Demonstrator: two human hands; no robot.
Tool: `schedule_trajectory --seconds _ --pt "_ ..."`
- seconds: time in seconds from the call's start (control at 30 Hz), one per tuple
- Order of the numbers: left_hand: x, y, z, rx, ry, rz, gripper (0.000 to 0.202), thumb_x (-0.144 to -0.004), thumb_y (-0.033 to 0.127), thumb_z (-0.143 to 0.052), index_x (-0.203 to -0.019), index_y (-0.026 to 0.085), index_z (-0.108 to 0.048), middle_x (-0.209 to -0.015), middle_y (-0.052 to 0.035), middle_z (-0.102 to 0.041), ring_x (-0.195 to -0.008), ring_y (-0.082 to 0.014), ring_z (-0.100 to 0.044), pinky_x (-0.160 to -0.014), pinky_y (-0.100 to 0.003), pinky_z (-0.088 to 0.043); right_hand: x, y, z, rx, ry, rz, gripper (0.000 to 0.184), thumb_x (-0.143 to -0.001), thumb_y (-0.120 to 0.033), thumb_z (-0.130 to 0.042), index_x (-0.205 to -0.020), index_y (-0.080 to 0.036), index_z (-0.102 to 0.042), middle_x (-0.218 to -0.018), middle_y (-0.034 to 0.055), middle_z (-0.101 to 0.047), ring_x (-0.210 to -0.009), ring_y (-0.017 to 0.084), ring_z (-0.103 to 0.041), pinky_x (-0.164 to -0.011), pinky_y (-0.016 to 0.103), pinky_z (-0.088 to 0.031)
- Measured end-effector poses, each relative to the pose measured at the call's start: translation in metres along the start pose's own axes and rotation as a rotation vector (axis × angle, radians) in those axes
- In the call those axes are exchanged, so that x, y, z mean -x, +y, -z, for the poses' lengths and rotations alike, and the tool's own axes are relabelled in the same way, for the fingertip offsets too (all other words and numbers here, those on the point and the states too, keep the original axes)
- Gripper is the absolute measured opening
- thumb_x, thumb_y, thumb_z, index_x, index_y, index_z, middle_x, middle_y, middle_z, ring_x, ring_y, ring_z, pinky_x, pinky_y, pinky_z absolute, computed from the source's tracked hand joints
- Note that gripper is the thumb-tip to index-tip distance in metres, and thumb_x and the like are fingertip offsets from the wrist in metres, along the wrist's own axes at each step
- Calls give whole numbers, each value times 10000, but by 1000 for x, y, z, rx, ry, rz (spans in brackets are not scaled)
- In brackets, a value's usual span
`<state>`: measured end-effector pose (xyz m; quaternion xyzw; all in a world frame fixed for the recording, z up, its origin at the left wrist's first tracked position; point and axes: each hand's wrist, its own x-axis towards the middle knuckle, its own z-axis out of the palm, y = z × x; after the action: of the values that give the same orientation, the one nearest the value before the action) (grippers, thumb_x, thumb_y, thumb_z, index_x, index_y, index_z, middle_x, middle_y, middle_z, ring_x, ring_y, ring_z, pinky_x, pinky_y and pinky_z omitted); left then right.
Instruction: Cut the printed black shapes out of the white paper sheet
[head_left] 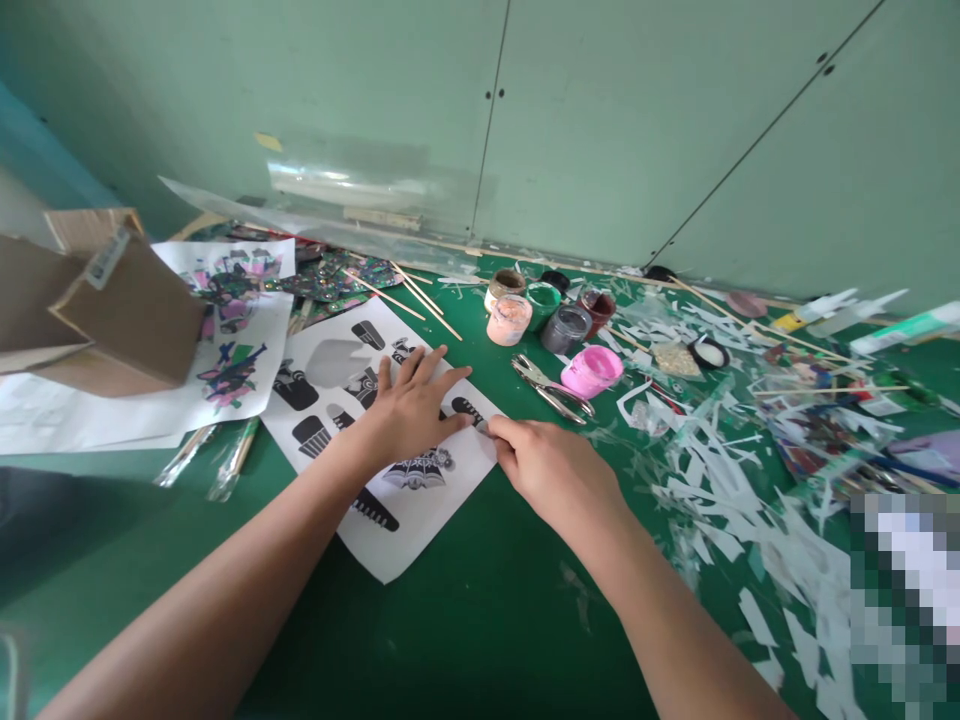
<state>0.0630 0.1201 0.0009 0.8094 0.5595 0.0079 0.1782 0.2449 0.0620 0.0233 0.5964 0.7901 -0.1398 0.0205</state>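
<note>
A white sheet of paper (390, 562) printed with black and grey patterned shapes lies turned at an angle on the green table. My left hand (411, 408) rests flat on it, fingers spread, covering part of the prints. At the sheet's right edge my right hand (551, 465) is closed, fingertips down beside a dark printed shape (469, 408). A small greyish tip shows at those fingers, but what it belongs to is hidden. Below my left hand a bat-wing-like print (416, 472) and a dark comb-like print (376, 512) are visible.
Behind the sheet stand paint jars, including a pink one (592, 372), beside metal hole-punch pliers (551, 388). White paper scraps (720, 505) litter the right. A cardboard box (135, 320) stands left on painted sheets. Thin sticks (431, 300) and glue bottles (904, 330) lie near the wall.
</note>
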Motion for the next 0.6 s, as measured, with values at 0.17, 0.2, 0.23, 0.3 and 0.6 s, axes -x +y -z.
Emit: schedule_trajectory --seconds 0.17,0.2,0.23,0.3,0.6 --pt "0 0 0 -12 -13 7 617 -901 535 -460 -1474 350 -325 -1632 -47 -99 -1494 -336 -16 -1144 -667 -24 1 0 3 -31 -12 -8 204 -923 -200 -427 -972 -243 -620 -671 -13 -566 -466 91 -339 -438 248 -146" --pt "0 1 0 -13 -13 7 617 -902 535 -459 -1475 349 -324 -1632 -48 -98 -1494 -335 -16 -1145 -666 -25 1 1 3 -35 -10 -10 202 -923 -201 -428 -968 -244 -621 -667 -13 -566 -465 90 -340 -437 246 -147" --pt "0 1 0 -14 -13 7 618 -903 534 -459 -1476 347 -324 -1632 -49 -99 -1494 -334 -17 -1146 -664 -27 1 1 3 -38 -7 -11 204 -923 -200 -429 -969 -247 -622 -668 -13 -570 -468 91 -345 -438 245 -149" --pt "0 1 0 -16 -12 9 619 -901 531 -465 -1475 346 -326 -1631 -51 -103 -1494 -334 -20 -1147 -662 -30 2 1 4 -35 -6 -15 210 -920 -199 -434 -978 -253 -628 -675 -12 -578 -478 94 -356 -439 245 -152" --pt "-1 -1 -1 -20 -7 6 628 -896 540 -473 -1476 357 -319 -1631 -43 -109 -1492 -346 -30 -1146 -667 -31 2 5 3 -66 6 -4 260 -921 -189 -426 -1006 -270 -659 -762 2 -643 -521 103 -439 -438 249 -175"
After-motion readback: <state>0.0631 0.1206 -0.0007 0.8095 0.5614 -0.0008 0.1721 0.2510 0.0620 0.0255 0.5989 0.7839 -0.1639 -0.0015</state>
